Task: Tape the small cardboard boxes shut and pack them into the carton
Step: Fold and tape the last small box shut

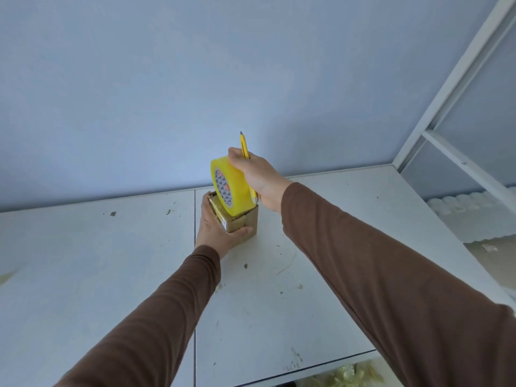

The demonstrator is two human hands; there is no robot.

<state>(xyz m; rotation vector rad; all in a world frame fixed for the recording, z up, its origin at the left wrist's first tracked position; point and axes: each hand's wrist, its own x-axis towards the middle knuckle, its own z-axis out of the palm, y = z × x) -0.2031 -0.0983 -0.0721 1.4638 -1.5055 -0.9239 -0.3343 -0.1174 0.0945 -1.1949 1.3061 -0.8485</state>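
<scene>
2 brown sleeves (391, 275) fill the near view, both arms stretched out over a scuffed white table (321, 289). At the far edge, near the blue wall (195, 79), sits 1 small box (239, 220) of cardboard. The left hand (216, 230) wraps it from the left side, thumb curled across the near face, fingers hidden behind. The right hand (255, 177) grips a yellow tape roll (230, 188) from above, fingers curled over its rim, the roll standing on edge and touching the box top. The same hand also pinches a yellow knife (245, 148) that points upward.

Progress, as judged: taping of this box is under way; a shiny strip seems to run over the top, but whether the seam is fully covered cannot be told. Cutting the tape is left. No carton is in view, so packing looks not yet begun for this box. A white shelf frame (446, 107) stands to the right.
</scene>
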